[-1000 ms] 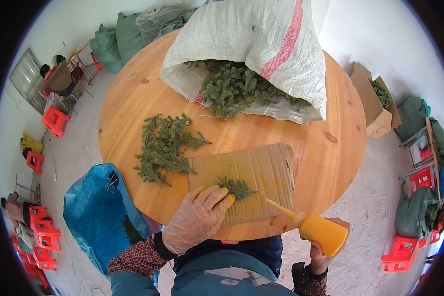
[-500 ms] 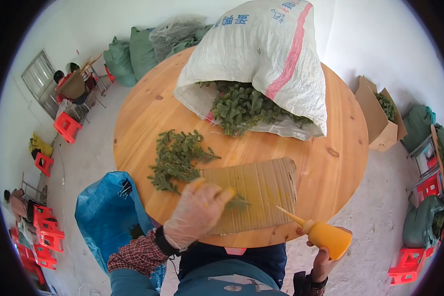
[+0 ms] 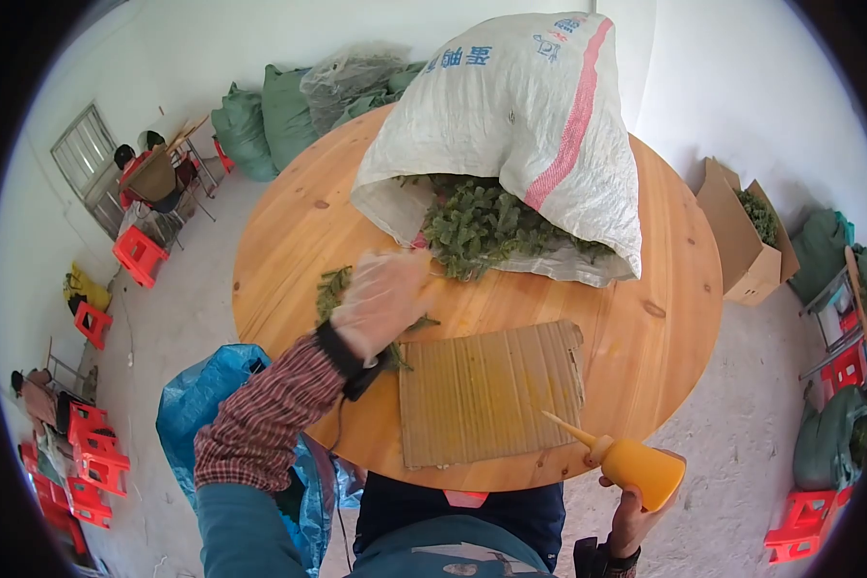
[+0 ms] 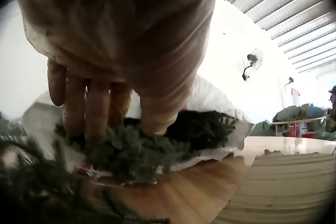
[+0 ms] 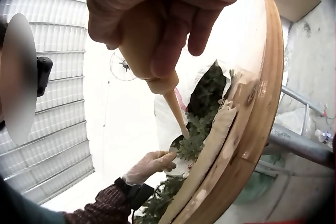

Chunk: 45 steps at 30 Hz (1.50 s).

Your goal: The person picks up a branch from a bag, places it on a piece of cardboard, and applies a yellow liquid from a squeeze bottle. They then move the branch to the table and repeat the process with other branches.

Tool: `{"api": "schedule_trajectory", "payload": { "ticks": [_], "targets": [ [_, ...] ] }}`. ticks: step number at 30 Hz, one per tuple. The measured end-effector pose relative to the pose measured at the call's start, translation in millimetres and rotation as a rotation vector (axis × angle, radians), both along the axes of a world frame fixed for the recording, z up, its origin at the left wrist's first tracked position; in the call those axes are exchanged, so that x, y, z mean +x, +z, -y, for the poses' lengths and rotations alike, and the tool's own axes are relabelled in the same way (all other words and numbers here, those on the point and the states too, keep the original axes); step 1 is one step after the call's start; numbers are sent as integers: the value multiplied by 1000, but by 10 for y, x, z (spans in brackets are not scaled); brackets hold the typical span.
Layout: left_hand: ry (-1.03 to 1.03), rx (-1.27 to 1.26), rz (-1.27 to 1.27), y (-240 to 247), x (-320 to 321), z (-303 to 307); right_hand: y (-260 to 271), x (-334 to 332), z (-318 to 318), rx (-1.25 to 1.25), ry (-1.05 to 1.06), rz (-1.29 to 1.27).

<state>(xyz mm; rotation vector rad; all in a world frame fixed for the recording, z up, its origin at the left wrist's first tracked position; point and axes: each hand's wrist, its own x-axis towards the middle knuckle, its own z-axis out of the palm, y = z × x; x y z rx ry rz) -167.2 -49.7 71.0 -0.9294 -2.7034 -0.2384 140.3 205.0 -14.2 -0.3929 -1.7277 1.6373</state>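
Note:
In the head view my gloved left hand [image 3: 380,303] is over the loose green sprigs [image 3: 333,291], covering most of them, near the sack's mouth. Its fingers [image 4: 94,111] hang down extended in the left wrist view, and no held thing shows. My right hand [image 3: 632,525] grips a yellow bottle [image 3: 647,474] by the table's front edge, nozzle pointing up and left towards the cardboard [image 3: 491,395]. No sprig lies on the cardboard, which has yellow smears. Beyond it the white sack [image 3: 482,106] lies with green branches [image 3: 486,226] in its mouth.
A blue bag [image 3: 197,385] hangs at the round table's [image 3: 289,231] left front edge. Green sacks [image 3: 289,116] stand behind the table; a cardboard box [image 3: 742,241] is to the right. Red stools [image 3: 140,255] and seated people are at the left.
My left hand has left the cardboard and moved forward over the loose sprigs. The sprig that lay on the cardboard is gone from it. My right hand still holds the bottle.

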Motion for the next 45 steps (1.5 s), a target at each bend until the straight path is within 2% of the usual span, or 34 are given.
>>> {"api": "schedule_trajectory", "payload": {
  "ticks": [4,7,10,14,17,18,20,21,23,24,27,31,35,38,42,45],
  "targets": [
    [58,103,-42,-361,-351,-268,20,12,-4,-38,-7,-23],
    [56,158,135,-422,-537,-255,10,33,-30,-48,-19,-25],
    [54,203,100,-329,-556,-74,-19,67,-65,-53,-24,-14],
    [-2,273,81,98,-356,215,-82,83,-102,11,-24,10],
    [-1,602,634,370,-65,316,-93,93,-98,29,-65,-5],
    [0,603,634,367,38,321,-80,103,-83,29,-64,-4],
    [-243,682,903,278,287,283,-15,108,-59,48,-120,20],
    [-242,685,908,149,375,266,6,117,-52,59,-150,35],
    [-463,363,591,-163,526,227,14,151,-42,65,-148,45],
    [-465,368,599,-233,622,216,12,167,-41,68,-144,47],
    [-391,202,99,-393,850,205,18,179,-21,60,-125,29],
    [-279,136,-1,-209,1095,304,29,183,29,22,-59,-5],
    [-322,-31,-44,-321,1450,159,-32,168,62,35,20,41],
    [-333,-75,-9,-494,1461,167,-73,113,126,98,54,59],
    [-339,-102,11,-552,1475,162,10,-16,316,-2,124,-52],
    [-332,-100,23,-574,1483,159,-85,-73,324,191,186,-90]
  ]
}}
